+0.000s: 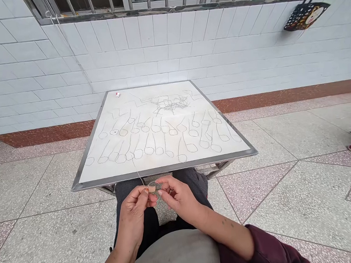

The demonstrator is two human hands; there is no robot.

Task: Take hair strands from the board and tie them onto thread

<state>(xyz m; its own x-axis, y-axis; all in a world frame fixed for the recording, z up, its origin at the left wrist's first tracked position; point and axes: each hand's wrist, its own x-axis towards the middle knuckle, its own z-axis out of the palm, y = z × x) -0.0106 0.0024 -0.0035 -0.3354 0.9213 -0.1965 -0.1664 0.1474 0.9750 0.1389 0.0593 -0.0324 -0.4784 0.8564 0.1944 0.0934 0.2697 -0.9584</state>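
My left hand (134,210) is closed in a pinch just beyond the table's near edge, above my lap. From its fingertips a thin wire (137,172) sticks up toward the table, and its other part curves into a small loop between my hands. A short tan piece shows at the left fingertips; whether it is a block or a wrapped fingertip I cannot tell. My right hand (180,196) pinches the right side of the loop, thumb and index finger together. On the table lie several bent wires with round loops (182,157) and long tails.
The white table (100,173) has a grey metal rim and stands against a tiled wall (158,38). A tangled pile of wires (173,103) lies toward its back, with a small red-and-white object (118,95) at the far left corner. A patterned bag (306,15) hangs at upper right.
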